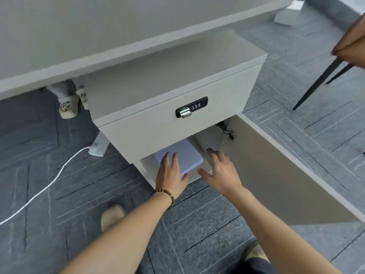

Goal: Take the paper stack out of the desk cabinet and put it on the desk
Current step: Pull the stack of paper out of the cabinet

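Left hand (171,176) lies spread on the paper stack (180,158) edge (cabinet (158,127) door wide), right hand (221,172) open beside.

We see the paper stack (178,156) lying on the desk cabinet (158,127) shelf. The cabinet, a power strip (98,146) and its cable stand on the carpet (59,184).

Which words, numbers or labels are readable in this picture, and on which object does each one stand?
None can be read.
Combination lock on the desk cabinet: three dials, digits too small to read.
Slippers under the desk: a dark mark, too blurred to read.
Paper stack: blank.
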`<action>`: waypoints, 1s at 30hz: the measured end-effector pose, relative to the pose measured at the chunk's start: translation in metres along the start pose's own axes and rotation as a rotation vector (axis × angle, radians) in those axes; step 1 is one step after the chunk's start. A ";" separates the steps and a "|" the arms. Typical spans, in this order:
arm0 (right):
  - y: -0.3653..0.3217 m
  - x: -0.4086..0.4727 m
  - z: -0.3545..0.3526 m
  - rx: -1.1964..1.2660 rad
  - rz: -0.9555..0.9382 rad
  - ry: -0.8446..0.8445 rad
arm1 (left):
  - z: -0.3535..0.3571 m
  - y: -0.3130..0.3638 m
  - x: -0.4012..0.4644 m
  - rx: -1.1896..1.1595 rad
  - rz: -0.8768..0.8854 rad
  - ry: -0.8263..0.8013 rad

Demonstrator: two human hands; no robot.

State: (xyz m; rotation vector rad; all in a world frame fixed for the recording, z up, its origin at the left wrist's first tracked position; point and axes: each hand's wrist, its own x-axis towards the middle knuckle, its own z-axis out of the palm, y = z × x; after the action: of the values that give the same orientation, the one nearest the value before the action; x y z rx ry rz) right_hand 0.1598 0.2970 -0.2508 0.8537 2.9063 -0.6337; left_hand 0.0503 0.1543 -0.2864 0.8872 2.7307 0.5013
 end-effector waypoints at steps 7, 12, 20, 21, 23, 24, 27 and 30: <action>0.026 0.072 0.072 -0.009 0.055 -0.181 | 0.070 -0.029 0.033 -0.080 -0.157 -0.050; 0.039 0.107 0.114 -0.048 0.059 -0.288 | 0.114 -0.053 0.046 -0.167 -0.273 -0.112; 0.064 0.150 0.169 0.099 0.090 -0.302 | 0.160 -0.088 0.069 -0.307 -0.437 -0.053; 0.067 0.154 0.174 0.106 0.099 -0.294 | 0.164 -0.091 0.071 -0.319 -0.447 -0.061; 0.072 0.160 0.185 0.105 0.104 -0.298 | 0.171 -0.093 0.074 -0.362 -0.482 -0.076; 0.073 0.164 0.190 0.098 0.101 -0.308 | 0.173 -0.092 0.076 -0.414 -0.518 -0.077; 0.077 0.177 0.203 0.061 0.093 -0.327 | 0.177 -0.092 0.085 -0.600 -0.655 -0.071; 0.082 0.193 0.212 0.039 0.095 -0.342 | 0.185 -0.090 0.094 -0.696 -0.732 -0.070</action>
State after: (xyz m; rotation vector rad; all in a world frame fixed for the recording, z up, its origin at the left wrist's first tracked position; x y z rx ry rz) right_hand 0.0249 0.3736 -0.5059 0.7924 2.5411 -0.7469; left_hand -0.0129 0.1885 -0.5005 -0.2508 2.2912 1.0933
